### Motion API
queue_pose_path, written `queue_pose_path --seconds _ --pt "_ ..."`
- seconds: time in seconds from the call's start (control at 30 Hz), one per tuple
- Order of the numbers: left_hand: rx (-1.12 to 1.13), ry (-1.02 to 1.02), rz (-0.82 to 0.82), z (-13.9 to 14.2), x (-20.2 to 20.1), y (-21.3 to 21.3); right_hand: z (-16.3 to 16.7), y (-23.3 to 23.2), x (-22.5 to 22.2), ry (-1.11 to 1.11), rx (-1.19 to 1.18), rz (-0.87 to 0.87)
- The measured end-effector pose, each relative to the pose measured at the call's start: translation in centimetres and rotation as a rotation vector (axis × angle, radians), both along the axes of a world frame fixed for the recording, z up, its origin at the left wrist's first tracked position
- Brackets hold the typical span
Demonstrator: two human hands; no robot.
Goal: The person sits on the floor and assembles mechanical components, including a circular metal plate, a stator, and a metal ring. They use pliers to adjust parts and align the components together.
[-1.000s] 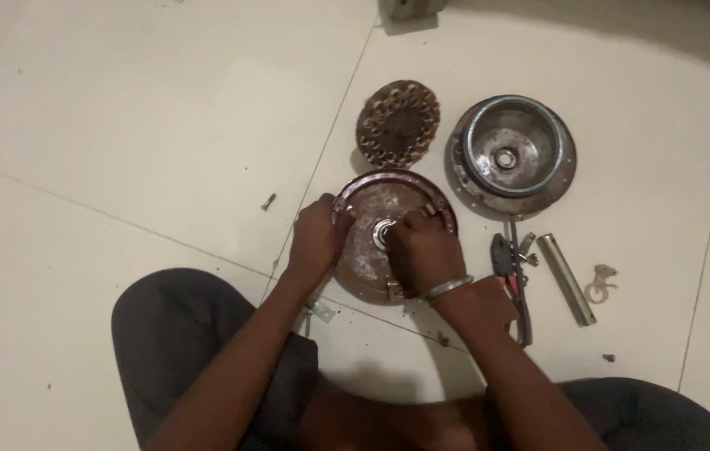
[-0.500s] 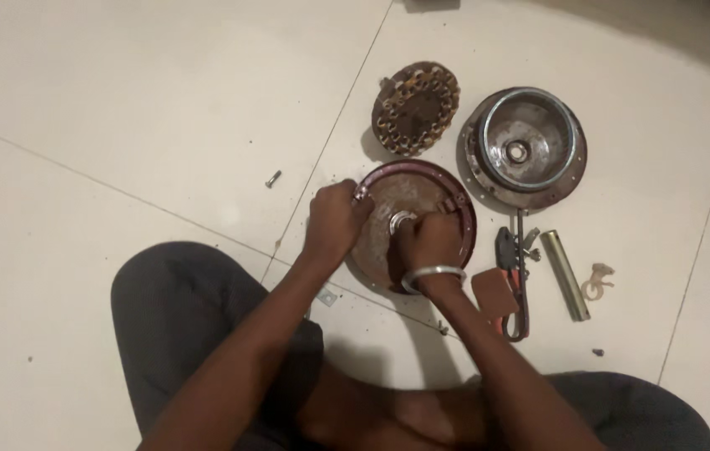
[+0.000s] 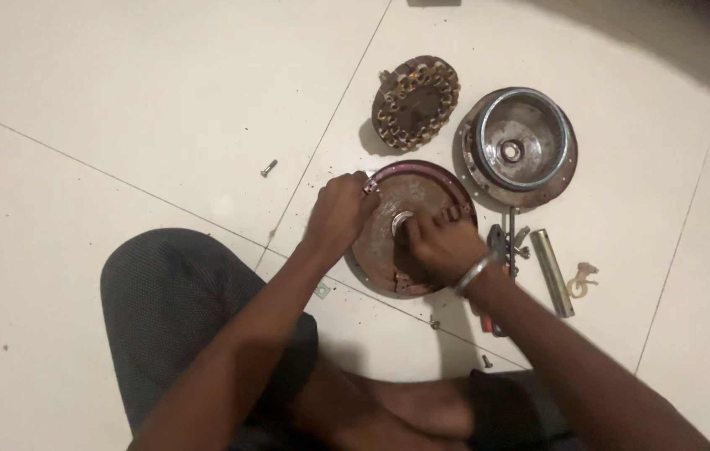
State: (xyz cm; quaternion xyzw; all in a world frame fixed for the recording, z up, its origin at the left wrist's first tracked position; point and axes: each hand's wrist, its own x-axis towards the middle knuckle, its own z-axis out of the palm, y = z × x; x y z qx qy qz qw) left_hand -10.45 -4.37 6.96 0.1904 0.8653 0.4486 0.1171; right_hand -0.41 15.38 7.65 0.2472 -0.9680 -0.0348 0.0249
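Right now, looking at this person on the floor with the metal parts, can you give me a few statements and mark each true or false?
1. The left hand grips the rim of the rusty round cover. True.
2. The right hand rests on the cover near its centre hub. True.
3. The copper-wound ring sits inside the shiny bowl-shaped housing. False: it lies beside it on the tiled floor.
4. The loose bolt lies right of the metal tube. False: far left.

bare forearms, a silver bangle on the right wrist, dark trousers.
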Motion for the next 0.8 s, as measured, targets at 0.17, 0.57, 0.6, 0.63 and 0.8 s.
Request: queue_pose_path --seconds 0.17,0.57,0.6,0.63,0.8 --pt "-0.021 0.059 0.003 -0.1 0.0 0.2 -1.2 -4.5 0.0 -0.302 -0.127 -0.785" --pt "-0.027 0.064 0.009 -0.2 0.6 0.6 -3.2 -7.7 -1.5 0.293 -1.015 -1.321" --pt "-0.025 0.065 -0.003 -0.1 0.5 0.5 -3.2 -7.4 -1.0 0.134 -0.868 -1.228" --pt "-0.027 0.077 0.001 -0.1 0.4 0.5 -3.0 -6.7 -0.5 -0.019 -0.715 -1.129" --pt "0.081 0.174 -0.050 0.1 0.8 0.4 -1.6 -1.1 0.7 -0.299 -0.105 -0.375"
